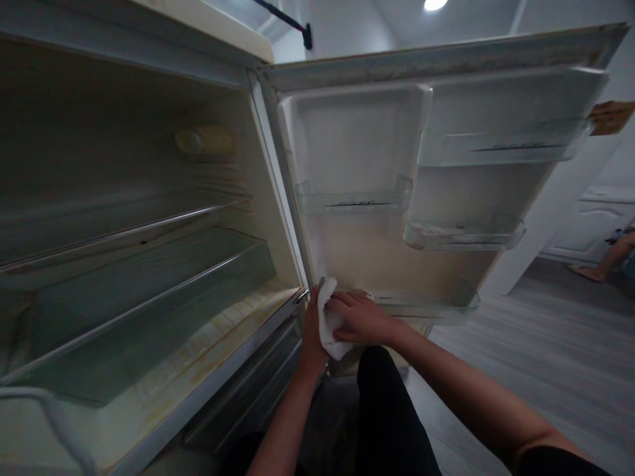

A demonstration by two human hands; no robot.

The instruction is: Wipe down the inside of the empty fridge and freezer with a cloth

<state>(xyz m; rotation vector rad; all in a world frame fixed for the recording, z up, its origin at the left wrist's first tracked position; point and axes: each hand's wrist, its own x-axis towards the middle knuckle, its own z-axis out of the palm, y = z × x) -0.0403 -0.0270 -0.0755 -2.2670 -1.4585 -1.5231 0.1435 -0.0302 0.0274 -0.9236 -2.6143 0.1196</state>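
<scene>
A crumpled white cloth [328,334] is bunched between my two hands at the lower hinge-side corner of the open fridge door [357,248]. My right hand [361,318] presses into it from the right, fingers curled over the folds. On the cloth's left edge is my left hand [313,334], closed against it near the metal hinge [301,296]; part of its fingers are hidden behind the cloth. The bottom door shelf [426,311], made of clear plastic, begins just right of my right hand.
Left stands the open fridge compartment with a glass shelf [124,235], a clear drawer [163,317] and a stained floor [208,360]. Clear bins [354,201] line the door. Below are lower drawers [248,390]. Another person's leg [612,259] shows at far right.
</scene>
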